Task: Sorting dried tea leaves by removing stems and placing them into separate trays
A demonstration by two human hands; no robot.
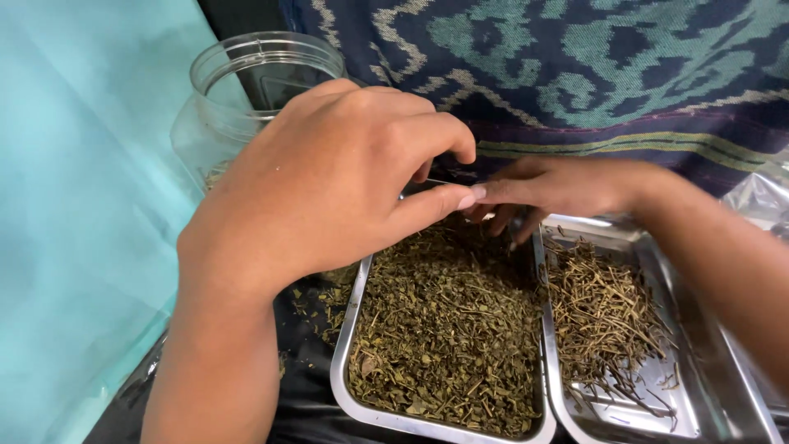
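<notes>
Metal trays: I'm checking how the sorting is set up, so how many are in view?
2. One metal tray of crumbled dried leaves sits in the middle; a second tray holding bare stems lies to its right.

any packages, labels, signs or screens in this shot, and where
No labels, signs or screens show.
Jar: clear plastic, round, lid off, upper left behind the left hand.
Plastic bag: clear, crinkled, right edge, past the right hand.

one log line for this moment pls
left hand pinching stem | right hand in dried leaves tray | stems tray right | jar behind
</notes>
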